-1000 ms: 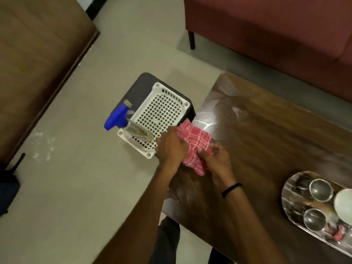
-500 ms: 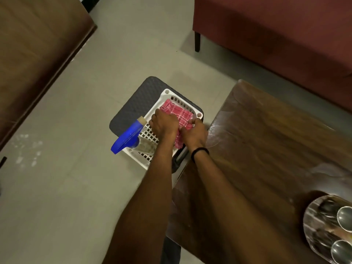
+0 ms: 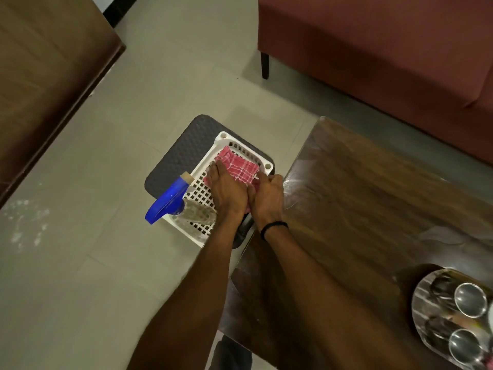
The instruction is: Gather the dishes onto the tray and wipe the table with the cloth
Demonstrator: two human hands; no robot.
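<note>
A red checked cloth [image 3: 238, 166] lies folded in a white perforated basket [image 3: 222, 136] beside the table's left end. My left hand [image 3: 226, 190] rests flat on the cloth, fingers spread. My right hand [image 3: 266, 197] grips the cloth's near edge at the basket's right rim. The dark wooden table [image 3: 360, 209] stretches to the right. A steel tray [image 3: 424, 295] at its lower right holds two steel cups [image 3: 470, 303] and other dishes cut off by the frame.
A spray bottle with a blue head [image 3: 170, 201] lies in the basket's near end. The basket sits on a dark grey stool [image 3: 184, 150]. A red sofa [image 3: 386, 49] stands behind the table; a wooden panel [image 3: 40, 76] is at the left.
Both hands carried the cloth from the table's left edge into the white basket and now press it down there. The view has shifted left, so the tray sits nearer the right edge.
</note>
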